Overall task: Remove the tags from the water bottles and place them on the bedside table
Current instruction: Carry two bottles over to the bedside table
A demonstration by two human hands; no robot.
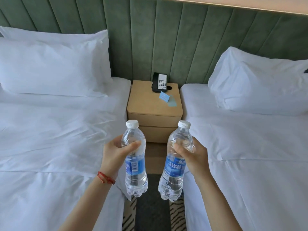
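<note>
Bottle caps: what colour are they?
White, both caps, clearest in the head view.

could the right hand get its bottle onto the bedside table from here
Probably yes. The right hand holds its bottle in the aisle facing the bedside table, whose near half is bare; the phone and blue cards sit toward the back right.

Clear bottles (135, 157) with blue labels and white caps, white bedding (50, 130), green headboard (183, 39), tan nightstand (150, 104).
</note>
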